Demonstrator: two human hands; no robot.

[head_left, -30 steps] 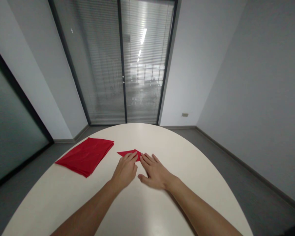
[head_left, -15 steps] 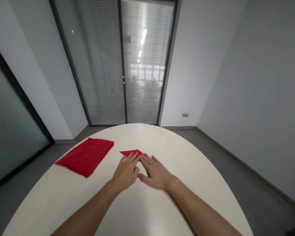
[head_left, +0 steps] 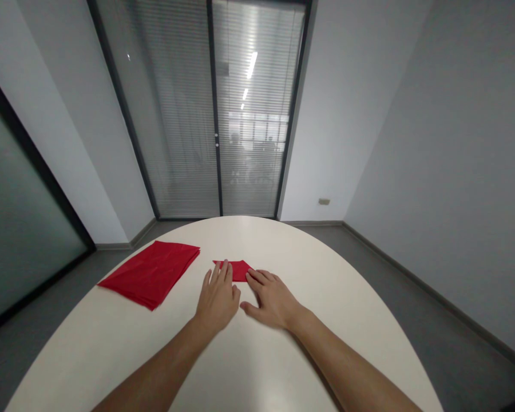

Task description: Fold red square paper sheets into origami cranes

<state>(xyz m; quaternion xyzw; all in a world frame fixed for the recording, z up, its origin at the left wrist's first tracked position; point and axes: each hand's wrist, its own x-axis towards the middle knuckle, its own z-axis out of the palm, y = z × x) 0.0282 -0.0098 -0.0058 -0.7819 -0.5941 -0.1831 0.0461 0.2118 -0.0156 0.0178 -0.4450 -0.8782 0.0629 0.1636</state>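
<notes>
A small folded piece of red paper [head_left: 240, 271] lies flat on the white round table [head_left: 249, 240], partly covered by my fingers. My left hand [head_left: 218, 294] rests on its left part with fingers stretched out and pointing away from me. On the paper's right end lie the fingertips of my right hand [head_left: 271, 297], its thumb spread toward the left. Both hands are open and press down from above. Farther left lies a stack of larger red sheets [head_left: 152, 274], apart from both hands.
The table's curved edge runs around the far side and both sides. Beyond it stand a glass door [head_left: 253, 171] with blinds, pale walls [head_left: 446, 143] and a grey floor [head_left: 395, 320]. A small socket plate [head_left: 324, 201] sits low on the far wall.
My left hand has slid left along the folded red paper, uncovering its middle. My right hand has stayed almost in place at the right end. The stack has not moved.
</notes>
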